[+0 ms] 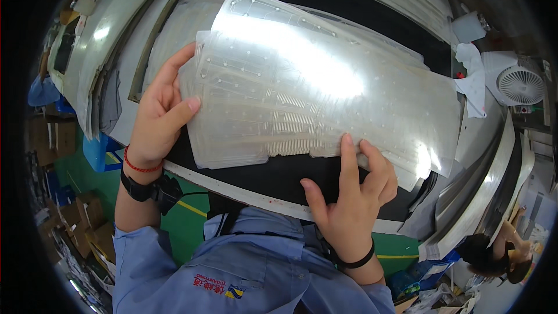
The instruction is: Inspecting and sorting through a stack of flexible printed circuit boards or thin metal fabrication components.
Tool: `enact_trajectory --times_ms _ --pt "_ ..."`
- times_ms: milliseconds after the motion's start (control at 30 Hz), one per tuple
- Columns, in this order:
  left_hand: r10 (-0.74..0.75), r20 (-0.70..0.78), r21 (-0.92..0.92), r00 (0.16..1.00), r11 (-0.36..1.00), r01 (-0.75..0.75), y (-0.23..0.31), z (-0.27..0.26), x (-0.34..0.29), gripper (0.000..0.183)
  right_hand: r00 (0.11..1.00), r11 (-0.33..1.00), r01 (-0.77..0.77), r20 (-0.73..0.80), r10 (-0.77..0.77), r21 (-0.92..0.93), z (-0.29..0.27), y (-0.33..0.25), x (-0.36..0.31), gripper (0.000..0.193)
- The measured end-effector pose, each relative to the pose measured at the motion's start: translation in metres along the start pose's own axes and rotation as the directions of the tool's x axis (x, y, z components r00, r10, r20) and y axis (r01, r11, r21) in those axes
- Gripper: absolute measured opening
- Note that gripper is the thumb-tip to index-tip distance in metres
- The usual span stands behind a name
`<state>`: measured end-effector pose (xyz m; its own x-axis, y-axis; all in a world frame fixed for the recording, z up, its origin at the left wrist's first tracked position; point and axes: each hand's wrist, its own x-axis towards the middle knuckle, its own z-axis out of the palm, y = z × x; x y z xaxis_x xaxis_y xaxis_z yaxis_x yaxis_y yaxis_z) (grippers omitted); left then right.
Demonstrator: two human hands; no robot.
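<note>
A fanned stack of thin, clear plastic sheets (343,113) lies on the black tabletop (290,177) in front of me. Rows of small pale dots and comb-like strips of fine lines run across the sheets, and a bright glare washes out part of the top one. At the stack's left edge, my left hand (154,119) grips the sheets, thumb on top and fingers around the far side. My right hand (354,200) rests fingertips on the near edge, right of the lined strips, with its fingers apart and its thumb over the black surface.
Large curved-looking sheets stand piled at the left (110,40) and the right (485,177). A white fan (520,86) and a crumpled white sheet (472,78) sit at the right. Another person (505,250) is at the lower right. Cardboard boxes (55,139) line the left.
</note>
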<state>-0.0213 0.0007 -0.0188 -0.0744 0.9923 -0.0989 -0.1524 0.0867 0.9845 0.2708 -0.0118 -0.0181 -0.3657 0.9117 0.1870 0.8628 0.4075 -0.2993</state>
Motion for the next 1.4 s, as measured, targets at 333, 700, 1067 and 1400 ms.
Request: enact_trajectory --times_ms 333,700,1067,1400 --pt "0.112 0.045 0.060 0.993 0.992 -0.115 0.001 0.011 -0.001 0.088 1.000 1.000 0.004 0.009 -0.004 0.002 -0.001 0.000 0.000 0.069" --pt "0.110 0.092 0.103 0.990 0.987 -0.119 0.002 0.013 -0.003 0.092 1.000 1.000 0.010 -0.022 -0.009 0.024 0.000 0.000 0.001 0.071" --pt "0.168 0.121 0.047 0.978 0.983 -0.175 -0.002 0.009 -0.002 0.086 1.000 1.000 0.014 -0.024 -0.015 -0.017 0.002 0.001 0.001 0.073" --pt "0.088 0.080 0.045 0.993 0.995 -0.092 -0.003 0.003 -0.001 0.080 1.000 1.000 0.005 -0.025 -0.005 -0.008 0.002 0.000 0.001 0.073"
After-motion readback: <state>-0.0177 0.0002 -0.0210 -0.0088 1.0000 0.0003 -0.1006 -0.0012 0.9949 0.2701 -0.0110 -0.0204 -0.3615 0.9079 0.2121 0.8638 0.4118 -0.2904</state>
